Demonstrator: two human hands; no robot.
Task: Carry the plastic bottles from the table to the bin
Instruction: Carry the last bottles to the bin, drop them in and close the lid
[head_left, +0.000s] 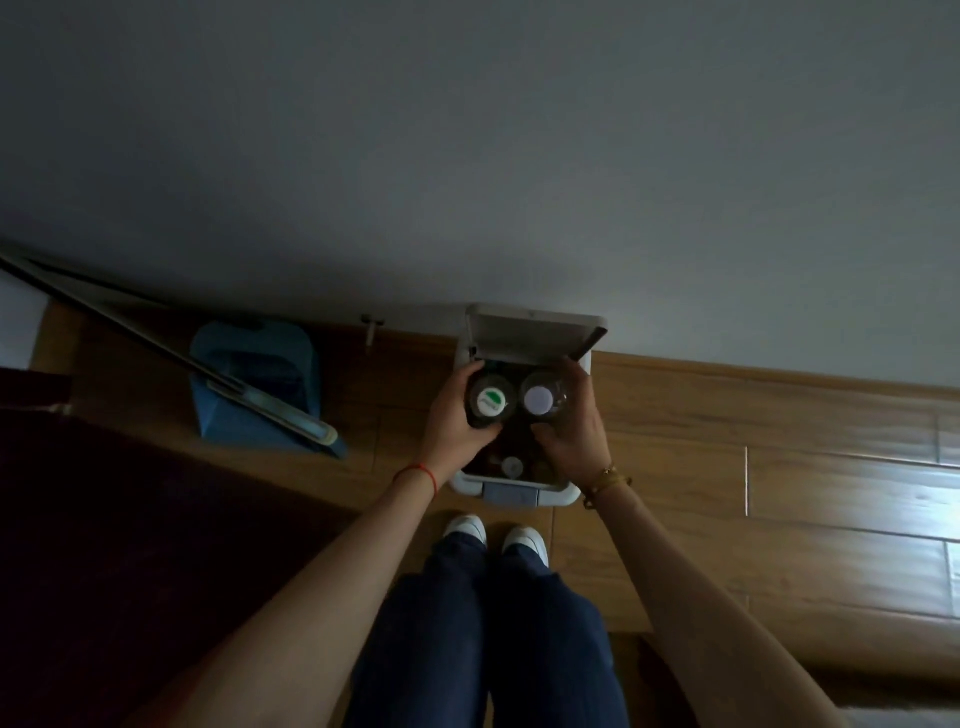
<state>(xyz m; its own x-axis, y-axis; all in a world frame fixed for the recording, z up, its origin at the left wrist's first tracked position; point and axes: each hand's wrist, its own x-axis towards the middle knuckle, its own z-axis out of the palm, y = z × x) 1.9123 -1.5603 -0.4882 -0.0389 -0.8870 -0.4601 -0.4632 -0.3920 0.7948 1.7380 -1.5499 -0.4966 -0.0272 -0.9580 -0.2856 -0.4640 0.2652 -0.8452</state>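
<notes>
Viewed from above, the person stands facing a grey wall with both bare arms stretched down over a small white plastic pedal bin (558, 496) whose lid (535, 332) is raised against the wall. The left hand (451, 418) is wrapped around a dark plastic bottle with a white cap bearing a green mark (488, 402); its fingers (470, 371) curl over the far side and the thumb closes on the near side — a firm grasp. The right hand (574, 423) is likewise clasped around a clear plastic bottle with a pale lilac cap (540, 399), fingers over the far side, thumb below. Both bottles are held upright, side by side and nearly touching, directly above the bin's open mouth, not yet dropped. Inside the bin, in shadow, a further white-capped item (512, 466) is visible; its nature cannot be determined. A red string bracelet (422, 474) sits on the left wrist and a gold-coloured bracelet (605, 480) on the right. Two white shoes (496, 532) and dark blue trousers (488, 644) appear just before the bin on the wooden plank floor (779, 493). To the left, well apart from the bin, a blue plastic dustpan (249, 410) rests on the floor with a long dark handle (119, 322) lying across it.
</notes>
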